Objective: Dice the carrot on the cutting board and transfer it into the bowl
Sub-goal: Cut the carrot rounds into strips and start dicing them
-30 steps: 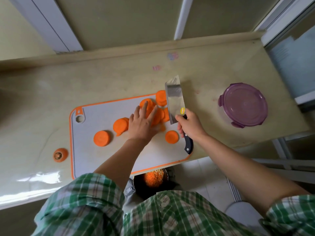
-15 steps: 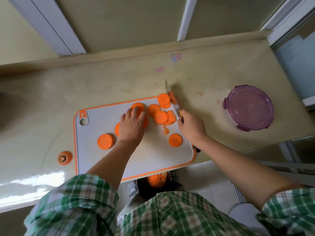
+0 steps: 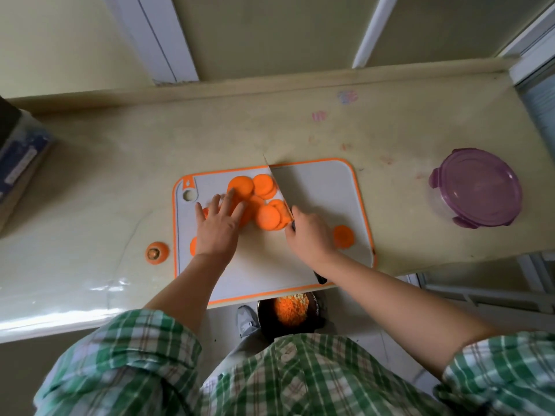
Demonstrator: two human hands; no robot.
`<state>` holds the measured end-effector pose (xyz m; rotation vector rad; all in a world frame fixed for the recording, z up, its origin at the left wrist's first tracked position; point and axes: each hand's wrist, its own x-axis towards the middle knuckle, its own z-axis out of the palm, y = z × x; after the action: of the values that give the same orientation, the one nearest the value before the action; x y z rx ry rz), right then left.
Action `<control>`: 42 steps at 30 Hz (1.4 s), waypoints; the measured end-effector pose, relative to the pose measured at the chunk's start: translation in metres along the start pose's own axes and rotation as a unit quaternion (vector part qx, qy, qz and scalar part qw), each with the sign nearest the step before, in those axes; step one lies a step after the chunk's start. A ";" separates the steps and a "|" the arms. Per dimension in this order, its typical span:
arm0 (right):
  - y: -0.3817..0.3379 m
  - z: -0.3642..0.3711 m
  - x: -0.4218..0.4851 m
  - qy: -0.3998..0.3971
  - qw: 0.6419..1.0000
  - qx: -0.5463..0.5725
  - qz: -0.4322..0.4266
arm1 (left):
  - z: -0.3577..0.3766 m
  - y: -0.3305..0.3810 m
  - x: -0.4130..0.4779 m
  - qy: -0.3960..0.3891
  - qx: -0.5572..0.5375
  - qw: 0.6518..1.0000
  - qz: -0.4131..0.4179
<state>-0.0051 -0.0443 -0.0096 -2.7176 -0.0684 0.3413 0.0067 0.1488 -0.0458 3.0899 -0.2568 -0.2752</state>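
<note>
Several round orange carrot slices (image 3: 267, 216) lie heaped at the far left of the white, orange-rimmed cutting board (image 3: 324, 187). My left hand (image 3: 217, 228) rests flat on the slices with spread fingers. My right hand (image 3: 309, 235) grips the handle of a cleaver (image 3: 277, 187), whose blade stands on edge against the right side of the heap. One loose slice (image 3: 344, 236) lies to the right of my right hand, and another (image 3: 193, 246) peeks out left of my left wrist. A purple-lidded bowl (image 3: 477, 187) sits on the counter at the right.
A carrot top end (image 3: 156, 252) lies on the counter left of the board. Below the counter's front edge stands a dark container (image 3: 289, 310) with fine orange bits. A blue-and-white box (image 3: 21, 157) is at the far left. The wall runs behind the counter.
The cleaver turned from flat and raised to upright on the board and swept the slices leftward into a heap against my left hand. The view shifted, so the board sits more central.
</note>
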 end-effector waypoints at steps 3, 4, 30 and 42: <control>-0.023 0.011 -0.002 -0.014 1.000 0.021 -0.015 | 0.000 -0.017 -0.009 -0.010 -0.052 0.999 -0.010; -0.029 0.013 -0.002 -0.015 1.000 0.020 -0.019 | 0.000 -0.020 -0.012 -0.015 -0.068 0.998 -0.008; 0.046 -0.002 -0.069 0.058 0.988 -0.038 0.139 | 0.002 0.024 -0.024 0.076 -0.059 0.993 0.067; 0.038 -0.009 -0.036 0.043 0.988 0.081 0.124 | -0.009 0.011 -0.029 0.071 -0.046 0.996 0.021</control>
<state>-0.0377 -0.0866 -0.0085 -2.5773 0.3101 0.2858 -0.0219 0.1425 -0.0315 2.9907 -0.2939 -0.0642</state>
